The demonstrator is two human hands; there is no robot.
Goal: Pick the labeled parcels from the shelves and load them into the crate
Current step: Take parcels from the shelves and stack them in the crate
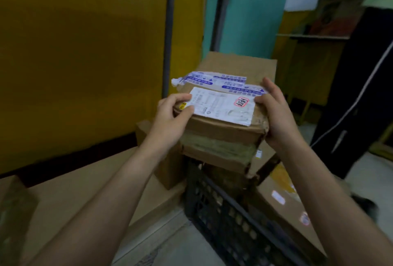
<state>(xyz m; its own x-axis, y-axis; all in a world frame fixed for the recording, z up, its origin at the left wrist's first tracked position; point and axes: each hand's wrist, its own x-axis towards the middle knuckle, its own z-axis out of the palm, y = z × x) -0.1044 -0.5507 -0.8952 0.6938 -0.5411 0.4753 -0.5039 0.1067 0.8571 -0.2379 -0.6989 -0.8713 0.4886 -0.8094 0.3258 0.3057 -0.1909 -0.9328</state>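
parcel (221,135) held up in both hands, over the near end of the crate (231,223). brown cardboard, worn and dented, corners crushed on the right side; a band of dull tape runs along its front face. white label (223,106) on top, printed, with a red stamp near its right edge. strips of white and blue tape (212,80) cross the top behind the label, one end peeling up at the left. left hand (172,116) clamped on the left end, thumb on the label's edge, fingers curled onto the top. right hand (276,112) clamped on the right end, fingers laid along the top corner, palm against the side. both forearms bare. crate is black plastic with a lattice wall, sitting low beside the shelf (74,191); what lies inside it is too dark to tell. shelf board is brown, with a smaller box (168,167) standing on it just left of the parcel, partly hidden by the left wrist. grey posts (168,42) rise from the shelf to a board above. yellow wall behind, teal wall further right. person in dark clothes (361,95) with a white stripe stands at the right edge. view is blurred toward the edges.
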